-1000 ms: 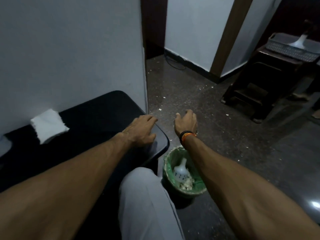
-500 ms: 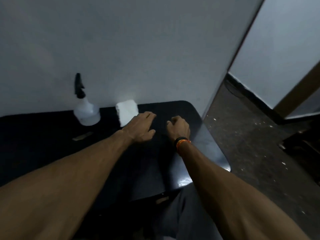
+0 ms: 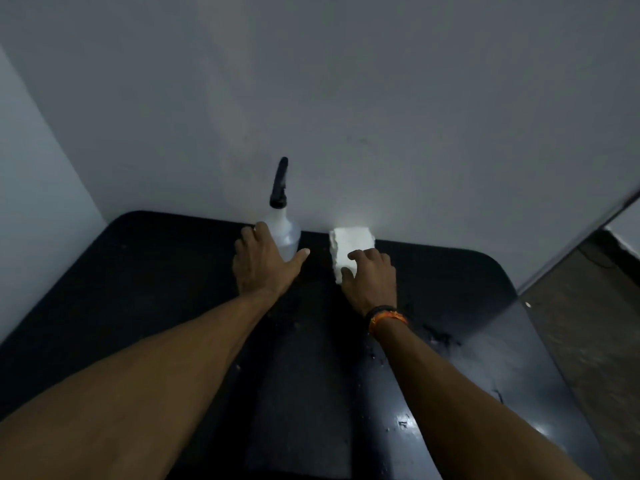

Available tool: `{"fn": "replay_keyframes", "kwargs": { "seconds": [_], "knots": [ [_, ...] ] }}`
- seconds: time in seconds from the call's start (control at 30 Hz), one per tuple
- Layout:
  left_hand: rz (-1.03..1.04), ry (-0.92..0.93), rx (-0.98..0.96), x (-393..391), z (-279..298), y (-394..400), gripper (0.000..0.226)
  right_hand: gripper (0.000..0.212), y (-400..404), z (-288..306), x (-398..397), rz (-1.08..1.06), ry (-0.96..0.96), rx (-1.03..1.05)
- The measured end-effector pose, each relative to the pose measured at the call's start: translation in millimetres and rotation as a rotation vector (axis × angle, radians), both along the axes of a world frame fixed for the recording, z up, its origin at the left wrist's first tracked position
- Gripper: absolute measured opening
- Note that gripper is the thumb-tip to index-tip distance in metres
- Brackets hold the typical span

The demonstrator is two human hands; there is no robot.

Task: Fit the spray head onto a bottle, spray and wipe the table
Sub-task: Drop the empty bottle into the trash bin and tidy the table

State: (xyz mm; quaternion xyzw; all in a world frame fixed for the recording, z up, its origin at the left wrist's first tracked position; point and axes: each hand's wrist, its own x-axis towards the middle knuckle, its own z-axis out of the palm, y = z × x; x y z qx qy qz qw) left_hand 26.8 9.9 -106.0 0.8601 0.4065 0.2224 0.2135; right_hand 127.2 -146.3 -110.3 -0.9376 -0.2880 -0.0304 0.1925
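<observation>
Black surface [image 3: 145,306] against a grey wall, white bottle [image 3: 289,233] with black spray head [image 3: 279,183] upright at the wall — no label readable, left hand [image 3: 265,263] spread wide just before it, holding nothing, right hand [image 3: 372,277] loosely curled — fingers [image 3: 360,255] resting on a folded white cloth [image 3: 349,245] beside the bottle.

I count one black table [image 3: 138,289], one white bottle [image 3: 285,233] carrying one black spray head [image 3: 279,183], and one folded white cloth [image 3: 351,245]; I see two hands, one left hand [image 3: 263,268] and one right hand [image 3: 372,280], and one orange-and-black wristband [image 3: 386,317]
</observation>
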Motion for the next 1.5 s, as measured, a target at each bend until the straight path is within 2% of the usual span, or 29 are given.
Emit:
{"fn": "replay_keyframes", "kwargs": {
  "seconds": [0.1, 0.23, 0.43, 0.6, 0.8, 1.0, 1.17, 1.27, 1.43, 1.5],
  "knots": [
    [0.079, -0.055, -0.051, 15, -1, 9, 0.103, 0.044, 9, -10, 7, 0.037, -0.047, -0.009],
    [0.117, -0.049, -0.046, 38, 3, 20, 0.114, 0.053, 14, -21, 18, 0.032, -0.003, -0.028],
    [0.086, 0.015, -0.053, 50, 2, 35, 0.104, 0.047, 10, -33, 21, 0.042, 0.048, -0.093],
    [-0.067, -0.035, -0.057, 46, 3, 43, 0.088, 0.049, 11, -30, 23, 0.021, 0.107, -0.069],
    [-0.246, -0.136, -0.306, 41, 10, 46, 0.077, 0.048, 14, -29, 22, -0.003, 0.121, -0.048],
    [-0.27, -0.175, -0.532, 44, 10, 50, 0.076, 0.047, 19, -26, 24, -0.018, 0.102, -0.074],
    [-0.286, -0.172, -0.61, 46, 13, 55, 0.07, 0.048, 18, -26, 25, -0.029, 0.103, -0.067],
    [-0.29, -0.158, -0.577, 46, 15, 54, 0.071, 0.047, 19, -26, 24, -0.029, 0.105, -0.08],
    [-0.104, -0.104, -0.337, 46, 5, 42, 0.101, 0.042, 19, -25, 21, -0.017, 0.09, -0.074],
    [-0.051, -0.121, -0.26, 44, 4, 40, 0.104, 0.044, 16, -25, 21, -0.001, 0.094, -0.072]
  ]
}}
